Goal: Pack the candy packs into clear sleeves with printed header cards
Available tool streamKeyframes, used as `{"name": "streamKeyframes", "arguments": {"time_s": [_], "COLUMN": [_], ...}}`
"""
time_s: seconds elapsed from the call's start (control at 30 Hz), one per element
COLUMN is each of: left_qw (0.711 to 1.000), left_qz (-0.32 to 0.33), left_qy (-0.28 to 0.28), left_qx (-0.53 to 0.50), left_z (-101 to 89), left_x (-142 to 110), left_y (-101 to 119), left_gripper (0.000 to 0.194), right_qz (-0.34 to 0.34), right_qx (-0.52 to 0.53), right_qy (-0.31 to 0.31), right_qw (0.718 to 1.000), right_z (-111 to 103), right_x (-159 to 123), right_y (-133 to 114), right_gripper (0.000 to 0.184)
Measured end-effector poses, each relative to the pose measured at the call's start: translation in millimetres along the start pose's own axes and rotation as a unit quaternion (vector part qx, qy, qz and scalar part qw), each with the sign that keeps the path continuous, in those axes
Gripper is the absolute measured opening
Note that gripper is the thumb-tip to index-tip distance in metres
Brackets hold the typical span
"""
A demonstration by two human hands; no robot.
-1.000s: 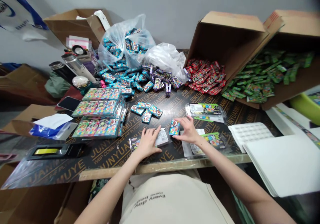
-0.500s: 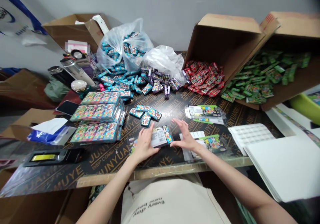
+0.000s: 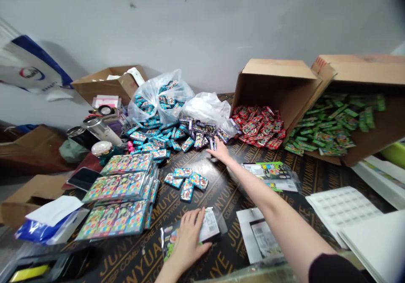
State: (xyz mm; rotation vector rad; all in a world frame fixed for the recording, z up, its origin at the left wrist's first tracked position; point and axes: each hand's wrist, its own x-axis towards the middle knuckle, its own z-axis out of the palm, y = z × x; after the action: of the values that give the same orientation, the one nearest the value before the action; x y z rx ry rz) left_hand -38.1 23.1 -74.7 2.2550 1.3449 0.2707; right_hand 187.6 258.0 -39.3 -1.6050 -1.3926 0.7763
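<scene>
My left hand (image 3: 187,241) lies flat with fingers spread on a clear plastic sleeve with a white barcode label (image 3: 207,229) near the table's front edge. My right hand (image 3: 220,150) is stretched far across the table to the pile of purple packets (image 3: 199,133); its fingers curl at the pile's near edge, and I cannot make out what they hold, if anything. Between the two hands lie several loose blue packets (image 3: 186,184). A larger heap of blue packets (image 3: 148,139) spills from a clear bag (image 3: 158,97) at the back.
Stacks of filled colourful sleeves (image 3: 122,190) stand at the left. Red packets (image 3: 257,125) and green packets (image 3: 329,122) spill from two tipped cardboard boxes. Printed sleeves (image 3: 272,173), white sticker sheets (image 3: 343,207) and white boards lie at the right. Metal flasks (image 3: 95,129) stand at the back left.
My right hand has left the sleeve and reached far forward to the purple pile. The left hand stays pressed on the sleeve. The camera has tilted upward.
</scene>
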Motion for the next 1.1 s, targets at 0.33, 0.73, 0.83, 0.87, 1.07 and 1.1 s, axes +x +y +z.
{"name": "streamKeyframes", "arguments": {"time_s": [0.33,0.73,0.83,0.87,1.07,1.1], "left_qw": [0.959,0.954,0.919,0.905,0.868,0.865], "left_qz": [-0.026,0.0,-0.042,-0.053,-0.125,-0.129], "left_qy": [0.244,0.279,0.311,0.309,0.012,-0.026], "left_qx": [-0.142,-0.113,-0.238,-0.287,-0.481,-0.485], "left_z": [-51.6,-55.3,-49.7,-48.0,-46.3,-45.6], "left_x": [77,119,108,104,75,71], "left_y": [26,57,65,67,62,60], "left_gripper": [0.079,0.075,0.072,0.071,0.032,0.028], "right_qz": [0.074,-0.137,-0.068,-0.052,-0.132,-0.149], "right_qx": [0.294,0.054,0.141,0.165,0.084,0.064], "right_qy": [-0.212,-0.045,-0.057,-0.058,-0.287,-0.297], "right_qw": [0.929,0.988,0.986,0.983,0.945,0.941], "right_z": [-18,-62,-53,-51,-70,-74], "right_x": [-104,-141,-154,-157,-163,-166], "right_y": [1,-18,-17,-17,-20,-22], "right_gripper": [0.059,0.062,0.045,0.036,0.028,0.034]}}
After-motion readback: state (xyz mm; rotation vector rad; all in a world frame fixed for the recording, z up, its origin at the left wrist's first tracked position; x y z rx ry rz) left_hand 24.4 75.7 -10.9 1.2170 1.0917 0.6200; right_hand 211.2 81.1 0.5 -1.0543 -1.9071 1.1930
